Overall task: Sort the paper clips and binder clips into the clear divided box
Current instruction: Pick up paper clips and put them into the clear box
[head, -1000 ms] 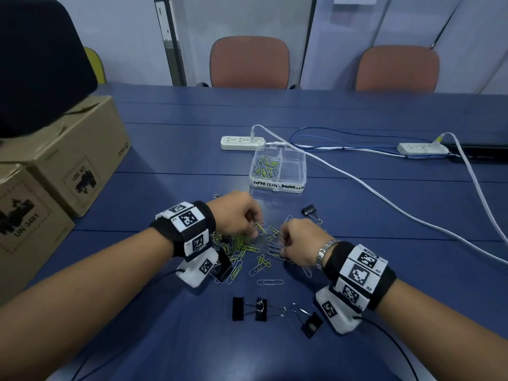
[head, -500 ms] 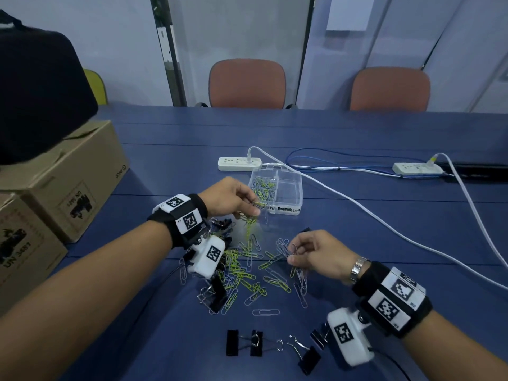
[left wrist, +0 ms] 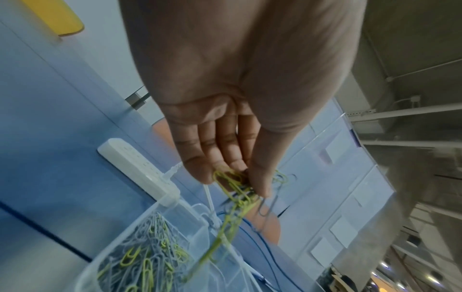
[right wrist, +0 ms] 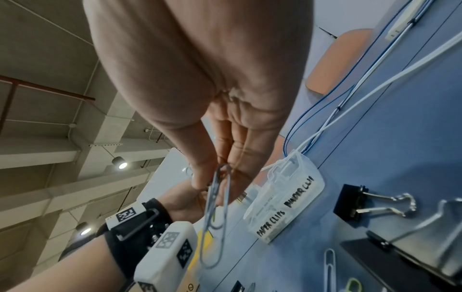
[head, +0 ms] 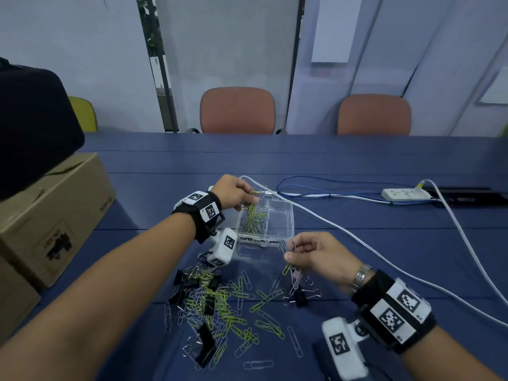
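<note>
The clear divided box (head: 288, 215) stands mid-table, its left compartment holding several paper clips (head: 253, 221); its labels read PAPER CLIPS and BINDER CLIPS (right wrist: 287, 209). My left hand (head: 247, 198) hovers over the left compartment, pinching a bunch of yellow-green and silver paper clips (left wrist: 237, 187) that dangle into the box (left wrist: 105, 252). My right hand (head: 291, 250) is raised in front of the box, pinching a few silver paper clips (right wrist: 217, 199) with one green clip hanging. A pile of loose paper clips (head: 220, 306) and black binder clips (head: 206, 345) lies below.
Cardboard boxes (head: 55, 215) stand at the left edge with a dark bag (head: 33, 127) on top. A white cable (head: 384, 265) and blue wires (head: 316, 191) run behind the box to a power strip (head: 404, 193). Two brown chairs (head: 237, 111) stand at the far side.
Both hands lifted from the pile with clips. The left hand travelled forward to above the box's left compartment; the right hand rose toward the box front.
</note>
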### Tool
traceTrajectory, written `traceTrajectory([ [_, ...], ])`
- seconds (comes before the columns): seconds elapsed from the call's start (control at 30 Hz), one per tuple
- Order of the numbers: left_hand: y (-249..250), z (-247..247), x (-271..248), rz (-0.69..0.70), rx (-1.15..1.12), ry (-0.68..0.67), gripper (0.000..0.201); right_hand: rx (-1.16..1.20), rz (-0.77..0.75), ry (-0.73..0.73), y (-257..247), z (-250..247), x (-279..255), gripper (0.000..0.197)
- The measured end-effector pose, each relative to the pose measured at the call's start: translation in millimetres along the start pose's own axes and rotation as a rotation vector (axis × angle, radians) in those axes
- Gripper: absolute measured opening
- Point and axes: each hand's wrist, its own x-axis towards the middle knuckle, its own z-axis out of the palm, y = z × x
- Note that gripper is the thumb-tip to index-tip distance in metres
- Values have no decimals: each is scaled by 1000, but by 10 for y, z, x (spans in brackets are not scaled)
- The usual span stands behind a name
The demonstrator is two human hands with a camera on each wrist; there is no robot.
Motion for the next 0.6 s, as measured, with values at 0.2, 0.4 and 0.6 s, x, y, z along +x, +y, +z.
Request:
traceTrajectory([
  [0.2, -210, 205, 223, -162, 183, 20, 26, 50, 25, 56, -123, 58, 301, 12],
  [0.4, -246, 167, 279, -208, 184, -47, 15, 88, 56, 122, -340, 134, 874, 11],
  [0.6, -277, -106, 193, -188, 16, 59, 8, -57, 116, 257, -476, 192, 1669, 19],
])
